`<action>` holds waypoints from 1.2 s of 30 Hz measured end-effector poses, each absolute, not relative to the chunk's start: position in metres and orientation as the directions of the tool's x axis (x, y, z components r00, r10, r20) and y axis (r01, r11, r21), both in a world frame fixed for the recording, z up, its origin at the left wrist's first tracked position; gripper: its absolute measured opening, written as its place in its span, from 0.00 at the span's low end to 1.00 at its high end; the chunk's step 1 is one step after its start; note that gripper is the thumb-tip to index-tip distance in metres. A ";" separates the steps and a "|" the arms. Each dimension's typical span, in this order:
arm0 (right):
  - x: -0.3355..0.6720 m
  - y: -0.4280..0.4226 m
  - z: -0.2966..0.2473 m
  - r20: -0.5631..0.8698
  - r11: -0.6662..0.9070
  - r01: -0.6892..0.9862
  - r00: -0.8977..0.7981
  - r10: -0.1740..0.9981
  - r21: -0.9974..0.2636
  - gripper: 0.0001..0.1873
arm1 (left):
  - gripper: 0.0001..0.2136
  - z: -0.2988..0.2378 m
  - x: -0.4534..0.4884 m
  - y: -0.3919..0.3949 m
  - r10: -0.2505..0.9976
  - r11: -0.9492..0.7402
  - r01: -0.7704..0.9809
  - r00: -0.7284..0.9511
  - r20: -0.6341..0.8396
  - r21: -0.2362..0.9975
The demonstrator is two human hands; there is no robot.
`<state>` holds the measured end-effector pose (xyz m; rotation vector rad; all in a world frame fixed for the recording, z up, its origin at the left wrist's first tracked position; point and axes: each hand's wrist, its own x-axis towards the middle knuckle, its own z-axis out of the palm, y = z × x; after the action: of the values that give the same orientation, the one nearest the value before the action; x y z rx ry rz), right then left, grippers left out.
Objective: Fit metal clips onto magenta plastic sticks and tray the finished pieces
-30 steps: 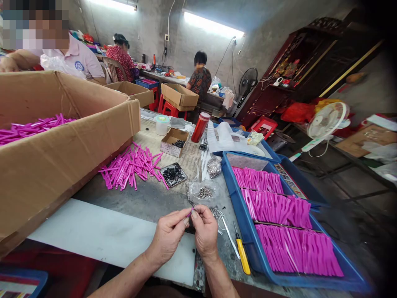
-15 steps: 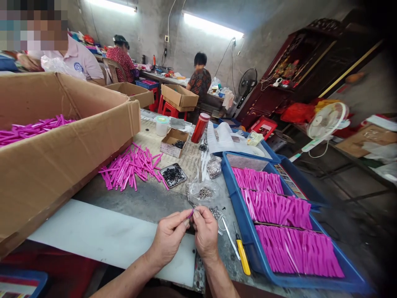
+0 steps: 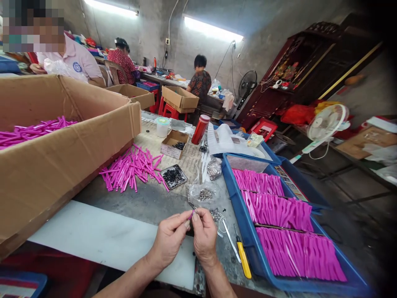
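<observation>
Between the fingertips of both hands is a small purple stick-like piece point(image 3: 191, 215), mostly hidden by the fingers. My left hand point(image 3: 170, 236) pinches it from the left, and my right hand point(image 3: 205, 236) is closed on its other end. Just beyond them lies a clear plastic bag of small metal parts point(image 3: 204, 193). A loose pile of magenta sticks point(image 3: 132, 169) is spread farther left, beside a small tray of black parts point(image 3: 173, 176). To the right of my hands lie a white tool point(image 3: 231, 241) and a yellow-handled screwdriver point(image 3: 243, 258).
A large cardboard box point(image 3: 77, 149) with more magenta sticks stands on the left. On the right, a blue tray point(image 3: 231, 190) holds rows of magenta pieces. A red flask point(image 3: 200, 129) and small carton point(image 3: 171, 151) stand behind. Several people sit farther back.
Both hands stay nearly in place, still pinching the purple piece. The camera view has shifted very slightly. At the far left, the co-worker's hand now shows beside the clear plastic.
</observation>
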<state>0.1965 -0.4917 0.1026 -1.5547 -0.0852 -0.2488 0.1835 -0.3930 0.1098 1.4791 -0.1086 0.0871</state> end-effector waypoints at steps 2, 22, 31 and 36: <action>0.196 -0.491 0.103 0.205 0.017 0.207 0.975 -0.083 -0.978 0.10 | 0.12 0.111 0.183 -0.393 0.001 0.058 -0.192 0.981 0.192 0.980; 0.196 -0.495 0.099 0.282 -0.157 0.268 0.956 -0.079 -0.951 0.10 | 0.12 0.117 0.182 -0.394 0.010 0.053 -0.184 0.983 0.184 0.981; 0.197 -0.495 0.095 0.308 -0.206 0.290 0.950 -0.057 -0.935 0.09 | 0.13 0.120 0.181 -0.393 -0.026 0.091 -0.092 0.995 0.095 0.992; 0.195 -0.494 0.097 0.352 -0.286 0.319 0.934 -0.069 -0.903 0.09 | 0.12 0.122 0.178 -0.393 -0.042 0.131 -0.049 0.998 0.055 0.990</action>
<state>0.1946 -0.4940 0.0968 -1.8255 -0.1858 -0.3809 0.1775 -0.3932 0.1219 1.4400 -0.0756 0.0054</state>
